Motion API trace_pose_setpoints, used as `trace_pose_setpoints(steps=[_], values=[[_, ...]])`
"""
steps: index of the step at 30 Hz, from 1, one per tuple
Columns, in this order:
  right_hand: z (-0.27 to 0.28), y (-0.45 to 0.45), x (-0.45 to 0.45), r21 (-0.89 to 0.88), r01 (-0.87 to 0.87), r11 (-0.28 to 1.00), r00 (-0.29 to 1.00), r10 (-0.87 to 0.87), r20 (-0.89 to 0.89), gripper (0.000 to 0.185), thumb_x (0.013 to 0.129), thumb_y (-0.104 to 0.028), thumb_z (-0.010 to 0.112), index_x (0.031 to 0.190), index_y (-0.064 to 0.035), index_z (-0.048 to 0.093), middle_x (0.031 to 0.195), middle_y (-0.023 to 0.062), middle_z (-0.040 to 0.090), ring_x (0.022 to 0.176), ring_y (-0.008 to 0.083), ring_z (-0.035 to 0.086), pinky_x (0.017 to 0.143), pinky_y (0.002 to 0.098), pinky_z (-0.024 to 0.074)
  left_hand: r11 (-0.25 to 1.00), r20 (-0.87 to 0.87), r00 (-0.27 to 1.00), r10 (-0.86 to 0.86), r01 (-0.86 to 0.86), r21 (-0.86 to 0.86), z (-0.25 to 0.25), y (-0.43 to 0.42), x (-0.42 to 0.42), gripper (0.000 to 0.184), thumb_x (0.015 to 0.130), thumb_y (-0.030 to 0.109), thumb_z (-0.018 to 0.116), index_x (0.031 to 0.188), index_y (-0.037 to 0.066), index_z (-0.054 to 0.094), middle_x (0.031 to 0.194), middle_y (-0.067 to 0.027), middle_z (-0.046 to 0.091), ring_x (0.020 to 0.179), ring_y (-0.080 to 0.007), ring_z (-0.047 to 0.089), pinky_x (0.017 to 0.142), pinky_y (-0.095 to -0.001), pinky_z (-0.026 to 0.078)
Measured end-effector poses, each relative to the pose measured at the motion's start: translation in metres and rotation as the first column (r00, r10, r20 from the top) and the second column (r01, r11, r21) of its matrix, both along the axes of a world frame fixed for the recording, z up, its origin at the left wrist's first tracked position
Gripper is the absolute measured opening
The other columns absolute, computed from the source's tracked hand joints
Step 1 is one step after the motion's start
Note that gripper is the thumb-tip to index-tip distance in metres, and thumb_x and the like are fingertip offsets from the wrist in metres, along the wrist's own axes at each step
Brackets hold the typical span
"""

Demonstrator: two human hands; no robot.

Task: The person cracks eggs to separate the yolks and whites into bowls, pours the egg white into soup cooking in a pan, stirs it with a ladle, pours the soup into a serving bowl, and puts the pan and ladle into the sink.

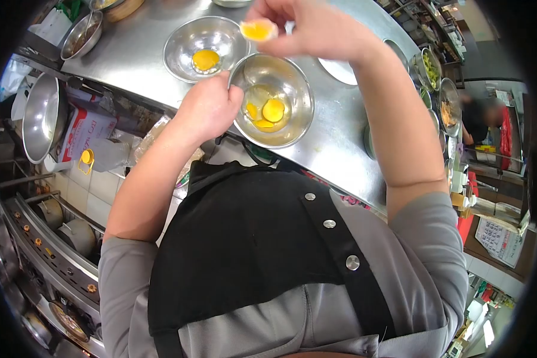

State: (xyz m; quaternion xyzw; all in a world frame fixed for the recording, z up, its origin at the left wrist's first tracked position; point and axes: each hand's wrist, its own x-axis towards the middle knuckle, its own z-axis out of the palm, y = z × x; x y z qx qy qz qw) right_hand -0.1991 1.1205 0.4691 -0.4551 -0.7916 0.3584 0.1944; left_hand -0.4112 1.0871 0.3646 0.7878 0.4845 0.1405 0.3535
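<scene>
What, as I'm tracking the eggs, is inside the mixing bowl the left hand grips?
Egg white, a rounded yolk and flatter yolk patches; what's beneath the yolk is hidden.

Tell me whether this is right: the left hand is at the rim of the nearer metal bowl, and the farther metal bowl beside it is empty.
Not quite. The farther metal bowl is not empty: the head view shows a yellow yolk in it. The left hand is indeed at the rim of the nearer metal bowl.
</scene>
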Motion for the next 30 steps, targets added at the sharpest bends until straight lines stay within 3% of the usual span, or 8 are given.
trace_pose_setpoints(steps=[1, 7, 11, 14, 19, 21, 24, 30], values=[[0.025, -0.004, -0.022, -0.031, 0.114, 0.993, 0.992, -0.112, 0.058, 0.025, 0.075, -0.007, 0.070, 0.099, -0.0010, 0.063, 0.101, 0.0193, 0.067, 0.094, 0.0329, 0.067, 0.079, 0.0423, 0.0538, 1.000, 0.004, 1.000, -0.009, 0.009, -0.005, -0.001, 0.000, -0.001, 0.042, 0.092, 0.024, 0.045, 0.116, -0.009, 0.058, 0.096, -0.0331, 0.066, 0.097, -0.0460, 0.064, 0.089, -0.0503, 0.050], [0.015, 0.025, -0.078, 0.529, -0.204, 0.824, 0.761, -0.206, 0.615, 0.028, 0.074, -0.008, 0.072, 0.101, -0.0010, 0.065, 0.102, 0.0181, 0.067, 0.095, 0.0315, 0.068, 0.081, 0.0410, 0.0550, 1.000, -0.008, 1.000, -0.012, 0.013, 0.016, -0.005, -0.002, -0.001, 0.042, 0.093, 0.023, 0.045, 0.115, -0.010, 0.058, 0.097, -0.0331, 0.066, 0.096, -0.0460, 0.064, 0.090, -0.0504, 0.050], [-0.028, 0.056, -0.098, 0.647, -0.290, 0.705, 0.765, -0.235, 0.600, 0.019, 0.084, -0.009, 0.061, 0.102, -0.0036, 0.066, 0.098, 0.0183, 0.065, 0.100, 0.0334, 0.065, 0.088, 0.0397, 0.0525, 1.000, 0.015, 1.000, -0.017, 0.017, 0.002, -0.005, -0.003, -0.002, 0.042, 0.093, 0.023, 0.045, 0.114, -0.010, 0.058, 0.097, -0.0326, 0.066, 0.096, -0.0460, 0.064, 0.090, -0.0504, 0.049], [-0.031, 0.063, -0.091, 0.692, -0.165, 0.702, 0.832, -0.277, 0.480, 0.018, 0.084, -0.009, 0.062, 0.100, -0.0040, 0.066, 0.099, 0.0185, 0.065, 0.100, 0.0340, 0.065, 0.087, 0.0406, 0.0527, 0.999, 0.031, 0.999, -0.021, 0.021, -0.026, -0.004, -0.003, -0.001, 0.042, 0.093, 0.024, 0.045, 0.115, -0.009, 0.058, 0.098, -0.0325, 0.066, 0.096, -0.0460, 0.064, 0.091, -0.0504, 0.049], [-0.007, 0.044, -0.044, 0.420, 0.051, 0.906, 0.901, -0.223, 0.373, 0.019, 0.080, -0.012, 0.066, 0.097, -0.0032, 0.064, 0.099, 0.0188, 0.065, 0.096, 0.0353, 0.066, 0.084, 0.0440, 0.0526, 0.997, 0.057, 0.998, -0.038, 0.041, -0.065, -0.013, 0.001, -0.004, 0.041, 0.093, 0.024, 0.047, 0.117, -0.007, 0.058, 0.099, -0.0328, 0.066, 0.097, -0.0458, 0.064, 0.090, -0.0505, 0.049], [-0.006, 0.020, -0.009, 0.249, 0.013, 0.968, 0.909, -0.115, 0.400, 0.034, 0.074, -0.012, 0.077, 0.104, -0.0042, 0.064, 0.090, 0.0061, 0.066, 0.087, 0.0168, 0.062, 0.078, 0.0322, 0.0501, 0.997, 0.073, 0.997, -0.039, 0.043, -0.057, -0.014, 0.002, -0.005, 0.041, 0.093, 0.024, 0.047, 0.117, -0.007, 0.058, 0.099, -0.0330, 0.066, 0.098, -0.0457, 0.064, 0.091, -0.0501, 0.049], [-0.007, -0.027, 0.014, 0.197, -0.041, 0.980, 0.850, -0.069, 0.522, 0.037, 0.070, -0.018, 0.078, 0.102, -0.0054, 0.064, 0.097, 0.0153, 0.066, 0.092, 0.0351, 0.064, 0.084, 0.0423, 0.0518, 0.996, 0.070, 0.996, -0.053, 0.057, -0.066, -0.005, 0.002, -0.004, 0.042, 0.093, 0.024, 0.046, 0.117, -0.008, 0.058, 0.100, -0.0332, 0.066, 0.099, -0.0456, 0.064, 0.091, -0.0495, 0.049], [-0.046, -0.068, 0.018, 0.208, -0.133, 0.969, 0.689, -0.061, 0.722, 0.038, 0.069, -0.013, 0.079, 0.103, -0.0056, 0.064, 0.102, 0.0132, 0.063, 0.103, 0.0322, 0.062, 0.088, 0.0419, 0.0524, 0.997, 0.058, 0.996, -0.065, 0.067, -0.038, -0.005, 0.002, 0.002, 0.044, 0.092, 0.024, 0.045, 0.117, -0.011, 0.058, 0.101, -0.0331, 0.066, 0.099, -0.0456, 0.064, 0.092, -0.0484, 0.050]])
